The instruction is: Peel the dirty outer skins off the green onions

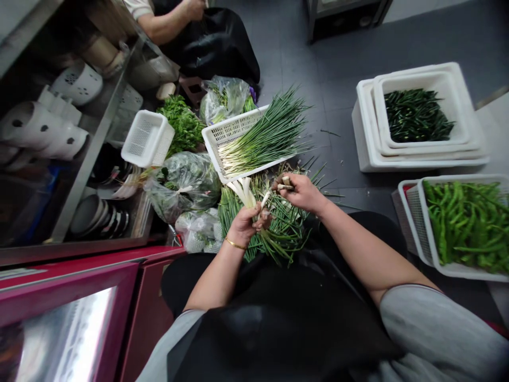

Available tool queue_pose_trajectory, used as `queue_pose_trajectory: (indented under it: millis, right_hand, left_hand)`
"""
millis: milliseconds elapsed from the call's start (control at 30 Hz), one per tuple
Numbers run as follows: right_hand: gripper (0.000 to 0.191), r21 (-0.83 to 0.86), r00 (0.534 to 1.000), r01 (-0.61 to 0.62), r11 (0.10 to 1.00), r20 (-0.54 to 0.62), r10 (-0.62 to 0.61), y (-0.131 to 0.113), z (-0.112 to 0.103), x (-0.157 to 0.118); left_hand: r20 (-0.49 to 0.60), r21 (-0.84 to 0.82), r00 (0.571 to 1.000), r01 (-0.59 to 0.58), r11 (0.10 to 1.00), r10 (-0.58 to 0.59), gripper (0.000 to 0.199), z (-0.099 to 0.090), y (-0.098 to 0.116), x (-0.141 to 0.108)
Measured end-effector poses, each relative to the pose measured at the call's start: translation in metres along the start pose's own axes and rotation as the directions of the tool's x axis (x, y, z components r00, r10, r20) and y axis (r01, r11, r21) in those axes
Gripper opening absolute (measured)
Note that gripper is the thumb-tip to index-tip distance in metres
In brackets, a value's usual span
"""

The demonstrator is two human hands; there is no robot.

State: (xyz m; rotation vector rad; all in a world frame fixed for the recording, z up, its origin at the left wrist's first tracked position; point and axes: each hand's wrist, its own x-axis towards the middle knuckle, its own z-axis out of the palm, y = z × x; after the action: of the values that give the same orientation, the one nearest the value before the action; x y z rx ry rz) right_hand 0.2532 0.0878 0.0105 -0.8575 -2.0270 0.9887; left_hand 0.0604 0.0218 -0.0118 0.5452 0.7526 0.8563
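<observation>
My left hand [248,222] is closed around a small bunch of green onions [247,192], white ends pointing away from me and green tops hanging toward my lap. To its right, my right hand [302,192] is closed in a pinch, with small brownish-white bits showing at the fingertips; I cannot make out exactly what they are. Loose, untrimmed green onions [280,233] are heaped beneath both hands. Just beyond, a white slotted basket [214,140] holds a neat pile of green onions [266,135], their white ends lined up to the left.
Bagged greens [185,180], leafy herbs [183,124] and a small white basket [145,138] crowd the left, beside a metal shelf [95,138]. White tubs [368,127] and a basket of green peppers [465,223] stand right. A co-worker's arm [167,24] shows at the top.
</observation>
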Motion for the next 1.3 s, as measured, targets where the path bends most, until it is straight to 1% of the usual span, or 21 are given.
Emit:
queue_pose_trajectory:
  millis: [67, 100, 167, 267, 333, 433, 500, 567, 633, 667, 733, 767, 800, 833, 900, 967, 1000, 1067, 1133, 1233, 1300]
  right_hand:
    - [0.022, 0.154, 0.994, -0.048, 0.987, 0.103, 0.032, -0.006, 0.001, 0.000]
    - [0.024, 0.194, 0.990, -0.059, 0.979, 0.137, 0.033, -0.008, 0.003, 0.000]
    - [0.021, 0.170, 0.993, -0.049, 0.984, 0.119, 0.028, -0.011, 0.010, 0.000]
    - [0.019, 0.038, 0.998, -0.054, 0.998, -0.040, 0.055, -0.011, 0.019, 0.001]
    - [0.017, 0.045, 0.981, -0.099, 0.994, -0.162, 0.105, -0.011, 0.019, 0.001]
    - [0.024, 0.215, 0.915, -0.158, 0.964, -0.336, 0.225, -0.016, 0.008, 0.002]
    - [0.028, 0.349, 0.874, -0.176, 0.920, -0.374, 0.309, -0.018, -0.003, 0.003]
    - [0.031, 0.449, 0.874, -0.209, 0.869, -0.312, 0.372, -0.015, -0.012, 0.005]
    - [0.031, 0.464, 0.890, -0.281, 0.840, -0.201, 0.409, -0.005, -0.016, 0.008]
    - [0.031, 0.432, 0.890, -0.328, 0.840, -0.158, 0.429, 0.002, -0.017, 0.010]
    - [0.028, 0.353, 0.873, -0.406, 0.843, -0.122, 0.472, 0.013, -0.016, 0.014]
    - [0.028, 0.351, 0.866, -0.423, 0.835, -0.113, 0.486, 0.018, -0.015, 0.016]
    - [0.029, 0.388, 0.863, -0.429, 0.816, -0.091, 0.497, 0.020, -0.015, 0.017]
    - [0.030, 0.457, 0.858, -0.431, 0.778, -0.059, 0.510, 0.020, -0.015, 0.018]
    - [0.032, 0.615, 0.836, -0.444, 0.651, 0.023, 0.549, 0.015, -0.014, 0.019]
    - [0.032, 0.723, 0.801, -0.465, 0.511, 0.097, 0.591, 0.005, -0.011, 0.019]
    - [0.031, 0.759, 0.794, -0.462, 0.459, 0.123, 0.596, 0.000, -0.008, 0.019]
    - [0.029, 0.813, 0.803, -0.423, 0.400, 0.132, 0.581, -0.010, -0.002, 0.019]
    - [0.027, 0.849, 0.806, -0.377, 0.371, 0.104, 0.582, -0.017, 0.005, 0.020]
    - [0.023, 0.892, 0.781, -0.334, 0.305, 0.081, 0.619, -0.022, 0.012, 0.023]
    - [0.020, 0.917, 0.767, -0.301, 0.262, 0.069, 0.638, -0.025, 0.015, 0.025]
  left_hand:
    - [-0.002, 0.022, 1.000, 0.007, 1.000, -0.007, 0.045, 0.000, 0.001, 0.002]
    - [0.004, 0.051, 1.000, 0.010, 0.999, -0.010, 0.048, 0.001, 0.001, 0.003]
    - [0.043, 0.121, 0.999, 0.006, 0.993, -0.012, 0.055, 0.005, 0.000, 0.005]
    - [0.095, 0.270, 0.994, 0.017, 0.963, -0.044, 0.060, 0.013, 0.002, 0.007]
    - [0.054, 0.388, 0.996, 0.047, 0.920, -0.073, 0.053, 0.017, 0.005, 0.007]
    - [-0.047, 0.517, 0.997, 0.076, 0.853, -0.061, 0.037, 0.018, 0.009, 0.005]
    - [-0.072, 0.569, 0.997, 0.065, 0.820, -0.028, 0.033, 0.013, 0.012, 0.000]
    - [-0.078, 0.603, 0.995, 0.001, 0.798, 0.057, 0.029, 0.005, 0.018, -0.008]
    - [-0.078, 0.633, 0.977, -0.104, 0.767, 0.197, 0.025, -0.003, 0.028, -0.019]
    - [-0.083, 0.641, 0.959, -0.157, 0.752, 0.271, 0.024, -0.007, 0.034, -0.026]
    - [-0.115, 0.635, 0.915, -0.232, 0.737, 0.386, 0.024, -0.013, 0.047, -0.039]
    - [-0.141, 0.628, 0.894, -0.251, 0.736, 0.425, 0.025, -0.014, 0.052, -0.043]
    - [-0.168, 0.626, 0.878, -0.257, 0.737, 0.449, 0.025, -0.013, 0.056, -0.046]
    - [-0.194, 0.629, 0.866, -0.250, 0.736, 0.460, 0.025, -0.011, 0.057, -0.046]
    - [-0.238, 0.651, 0.861, -0.202, 0.731, 0.450, 0.026, -0.003, 0.053, -0.039]
    - [-0.277, 0.672, 0.859, -0.147, 0.726, 0.430, 0.029, 0.009, 0.041, -0.022]
    - [-0.285, 0.683, 0.857, -0.132, 0.718, 0.429, 0.031, 0.014, 0.033, -0.012]
    - [-0.263, 0.707, 0.864, -0.130, 0.696, 0.429, 0.036, 0.022, 0.020, 0.007]
    - [-0.228, 0.700, 0.883, -0.143, 0.700, 0.409, 0.040, 0.024, 0.011, 0.020]
    - [-0.197, 0.644, 0.908, -0.164, 0.747, 0.369, 0.044, 0.018, 0.009, 0.029]
    - [-0.181, 0.618, 0.913, -0.183, 0.765, 0.364, 0.053, 0.014, 0.011, 0.031]
